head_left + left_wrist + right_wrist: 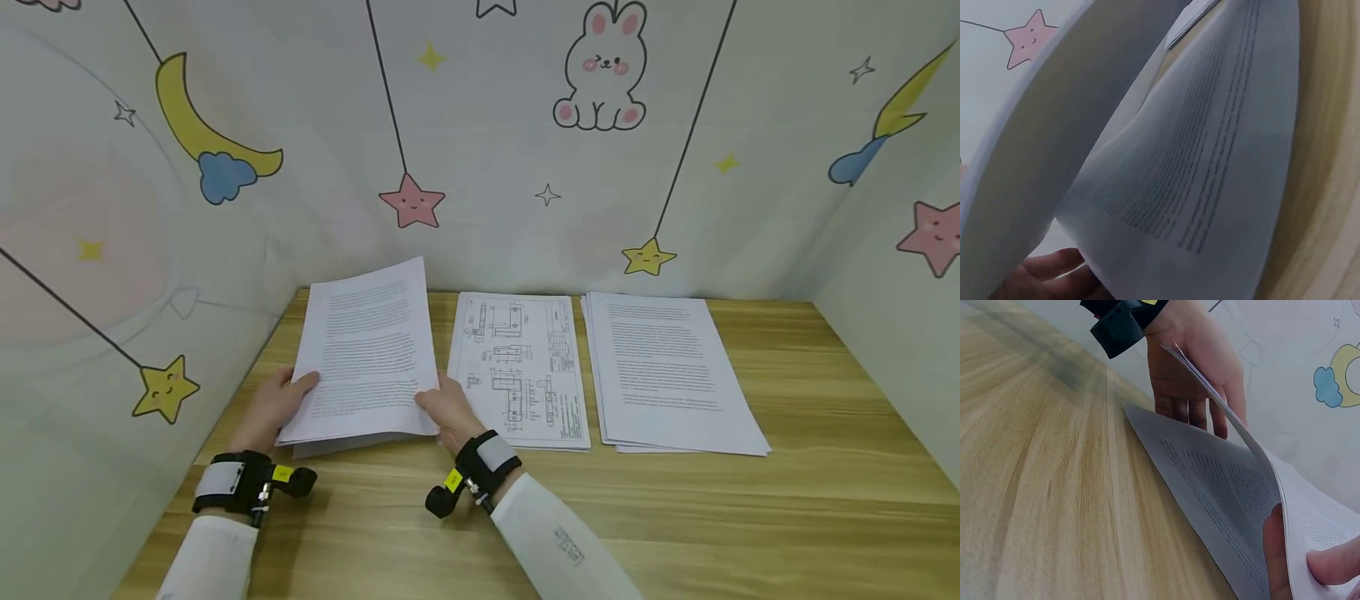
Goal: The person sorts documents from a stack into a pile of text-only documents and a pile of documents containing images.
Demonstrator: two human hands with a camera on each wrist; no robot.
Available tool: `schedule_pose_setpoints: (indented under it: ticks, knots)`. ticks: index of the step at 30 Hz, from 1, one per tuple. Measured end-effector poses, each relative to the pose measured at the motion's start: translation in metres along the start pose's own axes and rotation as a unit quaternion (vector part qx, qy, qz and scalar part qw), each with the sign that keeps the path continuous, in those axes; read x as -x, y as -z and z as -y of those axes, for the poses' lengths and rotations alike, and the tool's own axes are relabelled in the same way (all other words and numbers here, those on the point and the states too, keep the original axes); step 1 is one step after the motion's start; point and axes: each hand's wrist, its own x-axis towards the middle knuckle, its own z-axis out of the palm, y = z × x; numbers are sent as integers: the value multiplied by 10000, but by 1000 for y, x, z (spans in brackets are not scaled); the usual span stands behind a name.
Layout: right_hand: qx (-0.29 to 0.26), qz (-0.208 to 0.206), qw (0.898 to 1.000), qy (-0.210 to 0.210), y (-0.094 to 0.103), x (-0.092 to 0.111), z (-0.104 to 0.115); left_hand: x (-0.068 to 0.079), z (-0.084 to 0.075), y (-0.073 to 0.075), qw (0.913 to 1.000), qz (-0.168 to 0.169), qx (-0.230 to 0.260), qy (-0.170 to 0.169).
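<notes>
A small sheaf of text-printed sheets (363, 354) is lifted and tilted at the left of the table. My left hand (272, 410) holds its left edge, thumb on top. At the lower right edge my right hand (453, 414) pinches the sheaf, its thumb (1332, 564) on the printed face and fingers (1275, 550) behind. Beneath the raised sheets, a separate printed sheet (1204, 487) slopes away from them, leaving a wedge-shaped gap. That lower sheet (1210, 144) also fills much of the left wrist view, where fingers of the left hand (1054, 275) show at its edge.
Right of the sheaf lies a stack of technical drawings (525, 375), close to my right hand. Farther right is a slightly fanned pile of text pages (667, 367). The wooden table (810, 500) meets a cartoon-printed curtain (510, 233) at the back and sides.
</notes>
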Motion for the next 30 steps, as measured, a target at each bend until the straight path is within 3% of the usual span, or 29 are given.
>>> schedule_pose_setpoints:
  ticks: [3,5,10,16,20,27,30]
  knots:
    - [-2,105,9999,27,2,1,0,3,1,0,9992,382,124,27]
    - [23,112,9999,31,3,1,0,4,2,0,9974,555,453,8]
    - [137,25,9999,28,8,1,1,9,1,1,9918,734,941,-464]
    - [-14,22,10000,62,18,3,3,19,-7,1,9925,468,605,-957]
    - [-206,-23,9997,123,31,5,5,24,-14,3,9893,320,667,-1256]
    - [-455,84,9989,90,50,11,16,38,-30,8,9754,308,984,-1948]
    - [-693,265,9971,187,55,10,19,44,-38,8,9715,372,1133,-2049]
